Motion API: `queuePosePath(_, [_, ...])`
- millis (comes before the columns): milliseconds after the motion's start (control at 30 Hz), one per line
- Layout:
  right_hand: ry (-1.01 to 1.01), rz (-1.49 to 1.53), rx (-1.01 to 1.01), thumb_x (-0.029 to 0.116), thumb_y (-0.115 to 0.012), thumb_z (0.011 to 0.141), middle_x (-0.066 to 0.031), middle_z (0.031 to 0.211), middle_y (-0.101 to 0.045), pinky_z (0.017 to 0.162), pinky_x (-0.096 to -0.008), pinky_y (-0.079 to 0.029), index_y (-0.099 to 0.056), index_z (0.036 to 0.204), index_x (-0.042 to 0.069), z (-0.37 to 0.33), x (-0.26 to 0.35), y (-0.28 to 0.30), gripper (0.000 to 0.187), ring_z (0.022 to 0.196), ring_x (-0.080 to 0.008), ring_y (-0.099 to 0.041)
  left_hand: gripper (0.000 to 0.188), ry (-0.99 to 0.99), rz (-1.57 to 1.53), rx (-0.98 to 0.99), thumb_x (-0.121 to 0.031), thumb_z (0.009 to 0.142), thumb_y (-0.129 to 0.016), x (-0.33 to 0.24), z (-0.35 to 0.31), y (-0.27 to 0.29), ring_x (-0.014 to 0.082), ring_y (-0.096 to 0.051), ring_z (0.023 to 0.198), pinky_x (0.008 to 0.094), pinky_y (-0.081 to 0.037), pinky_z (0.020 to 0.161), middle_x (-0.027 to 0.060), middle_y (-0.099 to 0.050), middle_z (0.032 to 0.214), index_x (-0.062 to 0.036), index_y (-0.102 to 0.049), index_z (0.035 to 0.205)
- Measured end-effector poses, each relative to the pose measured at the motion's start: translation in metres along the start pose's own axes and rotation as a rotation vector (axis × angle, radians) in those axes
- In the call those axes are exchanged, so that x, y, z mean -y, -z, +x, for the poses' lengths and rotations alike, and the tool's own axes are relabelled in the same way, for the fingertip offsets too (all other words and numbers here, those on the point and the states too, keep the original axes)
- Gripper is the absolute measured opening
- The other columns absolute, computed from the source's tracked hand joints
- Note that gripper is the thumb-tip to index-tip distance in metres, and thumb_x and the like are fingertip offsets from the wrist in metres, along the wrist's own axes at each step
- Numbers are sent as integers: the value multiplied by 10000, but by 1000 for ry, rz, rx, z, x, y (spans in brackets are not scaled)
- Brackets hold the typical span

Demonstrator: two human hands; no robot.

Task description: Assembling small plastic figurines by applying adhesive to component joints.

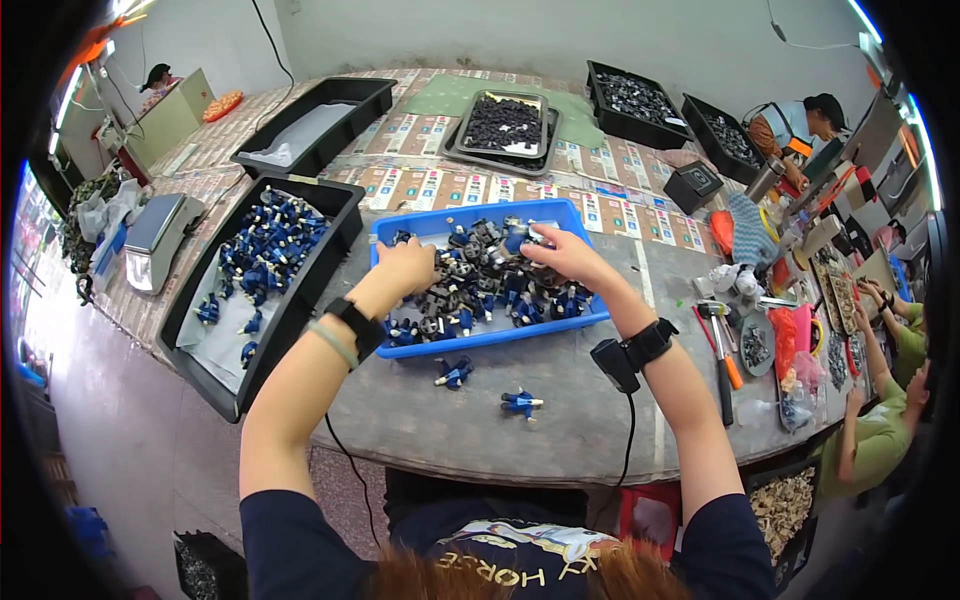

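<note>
A blue plastic tray (pixel 470 344) holds a mixed pile of small grey-black parts and blue toy figures with pale heads and limbs. At its left side my left hand (pixel 408 266) is closed, fingertips down among the parts; what they pinch is hidden. My right hand (pixel 568 252) is over the tray's right half, its fingers closed on a small blue figure (pixel 515 241), slightly blurred. Two loose figures lie on the table in front of the tray: one blue figure (pixel 454 373) and another, lying flat (pixel 521 403).
Left of the tray stands a black bin (pixel 178 352) with many blue figures on a pale liner. Farther back are another black bin (pixel 375 92), a metal tray (pixel 462 148) of black pieces and a scale (pixel 160 225). A hammer (pixel 722 375) lies right. Co-workers sit along the right side.
</note>
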State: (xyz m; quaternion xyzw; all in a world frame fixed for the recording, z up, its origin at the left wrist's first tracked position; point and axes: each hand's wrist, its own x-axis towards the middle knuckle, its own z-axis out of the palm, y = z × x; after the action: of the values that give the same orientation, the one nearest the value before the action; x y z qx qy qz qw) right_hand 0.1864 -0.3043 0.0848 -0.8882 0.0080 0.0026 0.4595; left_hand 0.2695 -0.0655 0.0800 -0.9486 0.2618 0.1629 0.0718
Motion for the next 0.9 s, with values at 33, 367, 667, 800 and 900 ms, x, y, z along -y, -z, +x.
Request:
queuePosePath(33, [144, -339, -143, 388, -589, 747, -175, 1036, -549, 775, -387, -454, -447, 1163, 18, 4, -13, -6, 575, 918, -277, -558, 493, -16, -63, -128, -373, 774, -543, 0, -11, -8, 303, -392, 1138, 579, -273, 899, 135, -386, 1244, -156, -420, 1200])
queuePosePath(367, [-57, -624, -11, 560, -447, 768, -119, 1399, -139, 943, -576, -194, -346, 1280, 211, 8, -42, -22, 628, 1232, -398, -218, 519, -214, -59, -30, -420, 830, -432, 22, -63, -42, 359, -172, 1261, 613, -174, 939, 182, -193, 1363, -352, -231, 1304])
queuePosePath(667, [224, -459, -152, 327, -592, 758, -278, 1320, -214, 979, -349, -277, -328, 1273, 67, -29, -16, -6, 634, 1214, -363, -281, 314, -154, -308, -278, -239, 809, -496, 31, -105, -46, 293, -352, 1170, 525, -269, 943, 155, -392, 1237, -121, -532, 1097])
queuePosePath(800, [535, -533, -110, 351, -564, 769, -233, 1308, -283, 989, -375, -263, -340, 1263, 67, -14, -6, -43, 613, 1190, -361, -315, 209, -263, -516, -581, -110, 791, -514, 0, -111, -46, 302, -487, 1003, 365, -385, 862, 170, -523, 1048, -29, -572, 974])
queuePosePath(900, [415, -748, 140, 331, -553, 786, -223, 1304, -299, 996, -382, -255, -437, 1194, 53, -9, -9, -54, 508, 1216, -343, -285, 139, -351, -720, -685, -58, 786, -517, -37, -126, -53, 269, -531, 910, 323, -420, 797, 129, -576, 913, -19, -581, 902])
